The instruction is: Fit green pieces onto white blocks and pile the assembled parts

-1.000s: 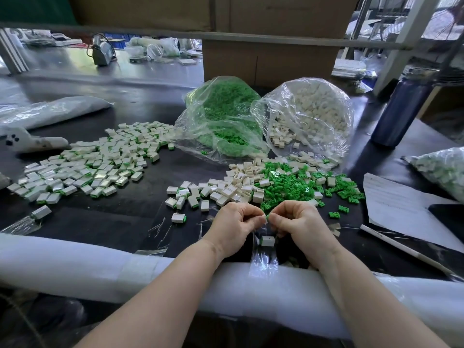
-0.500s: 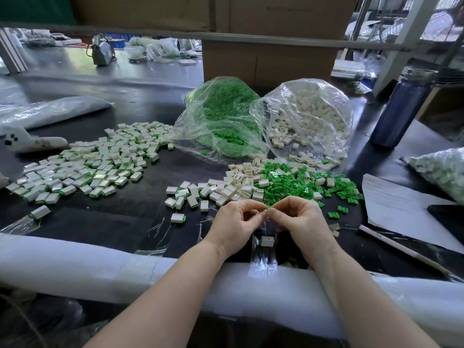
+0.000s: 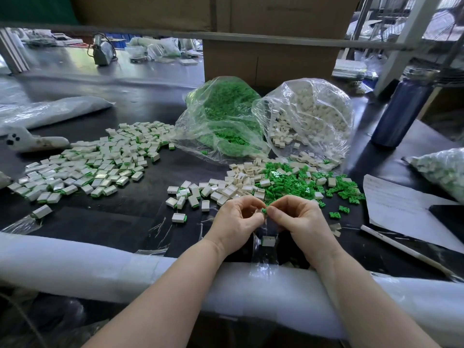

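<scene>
Both hands pinch one green piece above the near edge of the black table.

The left hand point(image 3: 234, 223) and right hand point(image 3: 298, 222) meet fingertip to fingertip, fingers curled, with the small green piece point(image 3: 264, 210) held between them; which way it points and its long axis are too small to tell, and whether a white block sits behind it is hidden. Below the hands one loose white block point(image 3: 268, 241) lies flat on the table point(image 3: 120, 222). Just beyond the knuckles lie loose white blocks point(image 3: 241, 183) and green pieces point(image 3: 296, 183), spilling from a bag of green pieces point(image 3: 221, 121) and a bag of white blocks point(image 3: 311, 114). The pile of assembled parts point(image 3: 95, 162) spreads far left. A sheet of paper point(image 3: 399, 209) at right bears faint writing, unreadable. A dark blue bottle point(image 3: 401, 111) stands at the far right, and white foam padding point(image 3: 75, 264) covers the table edge under the forearms.
</scene>
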Demonstrator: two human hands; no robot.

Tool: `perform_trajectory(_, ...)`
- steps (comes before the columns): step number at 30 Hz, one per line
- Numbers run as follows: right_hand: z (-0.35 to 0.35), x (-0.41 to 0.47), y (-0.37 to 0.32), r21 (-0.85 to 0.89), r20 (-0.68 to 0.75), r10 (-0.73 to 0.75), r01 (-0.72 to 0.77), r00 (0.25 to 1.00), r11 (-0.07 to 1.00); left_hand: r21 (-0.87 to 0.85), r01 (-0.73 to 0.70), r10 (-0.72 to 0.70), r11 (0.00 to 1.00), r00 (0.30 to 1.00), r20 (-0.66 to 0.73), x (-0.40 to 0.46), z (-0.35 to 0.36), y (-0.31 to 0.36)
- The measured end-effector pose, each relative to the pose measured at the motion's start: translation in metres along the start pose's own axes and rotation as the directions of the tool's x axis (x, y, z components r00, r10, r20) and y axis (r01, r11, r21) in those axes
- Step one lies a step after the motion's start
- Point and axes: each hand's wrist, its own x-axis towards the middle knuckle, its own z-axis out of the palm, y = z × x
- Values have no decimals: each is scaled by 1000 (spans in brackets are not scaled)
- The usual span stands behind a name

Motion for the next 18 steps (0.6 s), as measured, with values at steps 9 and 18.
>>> perform_trajectory(9, 6, -1, -3, -16, 168, 82, -80, 982, 997, 7, -61, 61, 998, 997, 44, -1, 2, 4)
perform_trajectory(18, 1, 0, -4, 160, 191, 164, -195, 968, 968, 69, -92, 85, 993, 992, 98, -2, 3, 5)
